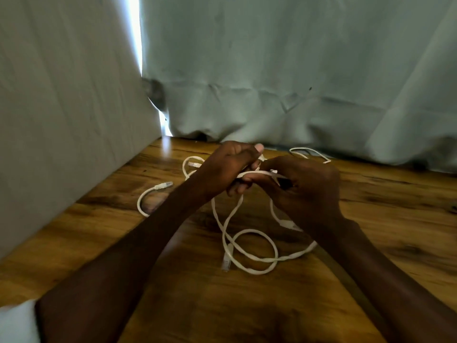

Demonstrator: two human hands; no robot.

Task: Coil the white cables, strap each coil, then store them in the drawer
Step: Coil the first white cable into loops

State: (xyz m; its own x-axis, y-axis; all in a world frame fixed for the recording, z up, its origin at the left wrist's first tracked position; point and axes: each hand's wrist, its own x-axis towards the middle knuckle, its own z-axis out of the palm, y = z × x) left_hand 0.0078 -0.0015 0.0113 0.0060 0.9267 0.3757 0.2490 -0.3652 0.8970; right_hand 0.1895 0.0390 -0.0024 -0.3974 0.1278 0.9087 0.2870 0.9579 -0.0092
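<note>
Table: wood w/ strong dark grain, warm brown, smooth, semi-gloss; bright sheen at far left corner. Cables: white, smooth rubbery-looking jacket, matt to slight satin; soft enough to loop. Plug & plug 2: clear-ish plastic, pale, a bit glossy. Curtain: grey-green cloth, matt, creased and folded near table edge. Cloth panel at left: paler grey, matt, fine weave, mostly flat. Sleeve: white cloth, matt, blurred.
</note>
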